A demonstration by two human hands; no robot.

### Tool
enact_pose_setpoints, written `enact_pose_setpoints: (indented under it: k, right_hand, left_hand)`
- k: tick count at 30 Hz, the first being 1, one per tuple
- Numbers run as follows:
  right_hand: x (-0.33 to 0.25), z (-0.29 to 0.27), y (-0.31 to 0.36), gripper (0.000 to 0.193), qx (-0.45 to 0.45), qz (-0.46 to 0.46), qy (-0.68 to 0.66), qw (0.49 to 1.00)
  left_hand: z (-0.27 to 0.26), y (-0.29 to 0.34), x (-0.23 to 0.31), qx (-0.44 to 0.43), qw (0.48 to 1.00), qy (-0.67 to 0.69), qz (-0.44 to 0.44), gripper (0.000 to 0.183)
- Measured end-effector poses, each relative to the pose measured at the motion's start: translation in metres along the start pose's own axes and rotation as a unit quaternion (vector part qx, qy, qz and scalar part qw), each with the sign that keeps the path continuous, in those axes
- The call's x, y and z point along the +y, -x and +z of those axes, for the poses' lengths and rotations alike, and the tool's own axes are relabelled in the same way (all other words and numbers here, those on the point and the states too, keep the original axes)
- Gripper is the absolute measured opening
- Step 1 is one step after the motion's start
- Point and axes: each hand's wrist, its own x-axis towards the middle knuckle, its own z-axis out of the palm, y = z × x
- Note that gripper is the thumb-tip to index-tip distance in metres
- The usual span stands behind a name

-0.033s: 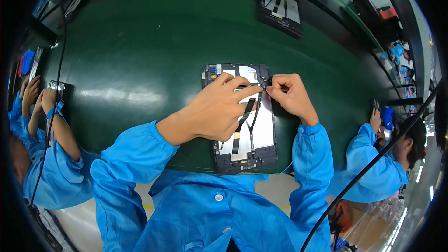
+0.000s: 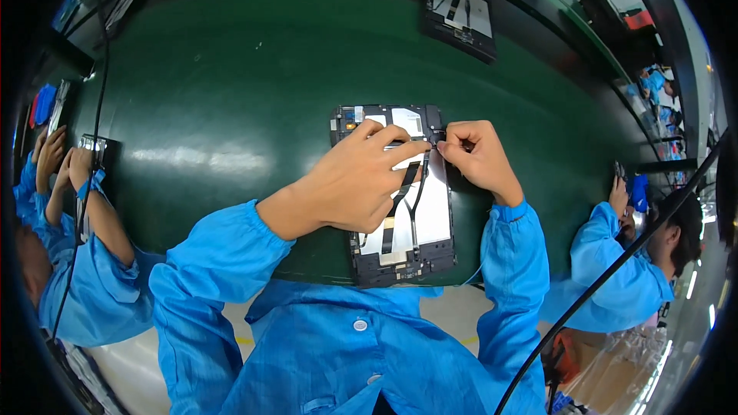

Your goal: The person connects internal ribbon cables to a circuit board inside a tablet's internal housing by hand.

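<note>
An opened tablet [image 2: 434, 219] lies on the green table in front of me, with white panels, a black frame and dark flat ribbon cables [image 2: 413, 227] showing. Over its left and upper part stretches my left hand [image 2: 346, 180], fingers apart, the index fingertip touching down near the upper right of the tablet. Close beside that fingertip, at the tablet's upper right edge, my right hand [image 2: 486, 160] is closed in a pinch. Whatever lies between its fingers is too small and hidden to name. My left hand covers the tablet's middle left.
The green table [image 2: 215, 69] spreads around the tablet. Another opened tablet [image 2: 461, 11] lies at the far right, below a raised shelf edge. Co-workers in blue sleeves work at left [image 2: 100, 215] and right [image 2: 596, 242]. A black cable [image 2: 615, 265] crosses the lower right.
</note>
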Motion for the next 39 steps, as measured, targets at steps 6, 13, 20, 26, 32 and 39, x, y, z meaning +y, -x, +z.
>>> enact_pose_setpoints:
  k: [6, 13, 20, 26, 32, 39]
  right_hand:
    - [-0.001, -0.001, 0.001, 0.039, -0.014, 0.005, 0.004, 1.0]
    - [-0.002, 0.0, -0.003, 0.037, -0.013, -0.008, 0.001, 1.0]
    - [0.006, 0.002, -0.003, 0.034, 0.0, -0.015, -0.009, 1.0]
    - [0.007, 0.002, -0.004, 0.042, -0.019, -0.015, -0.034, 0.999]
    - [0.01, 0.016, -0.006, 0.037, 0.07, -0.025, -0.057, 0.996]
    - [0.007, 0.022, -0.01, 0.023, 0.163, -0.096, -0.01, 0.982]
  left_hand:
    - [0.0, -0.004, 0.003, 0.0, 1.0, -0.017, -0.002, 0.057]
    - [-0.002, -0.01, 0.007, 0.0, 0.999, -0.035, -0.009, 0.045]
    - [0.006, -0.014, 0.01, 0.028, 0.999, -0.004, -0.019, 0.044]
    - [0.009, -0.023, 0.019, 0.033, 0.999, -0.004, -0.014, 0.042]
    - [0.013, -0.016, 0.027, 0.038, 0.999, -0.011, -0.023, 0.037]
    - [0.012, -0.015, 0.03, 0.026, 0.999, -0.018, -0.035, 0.037]
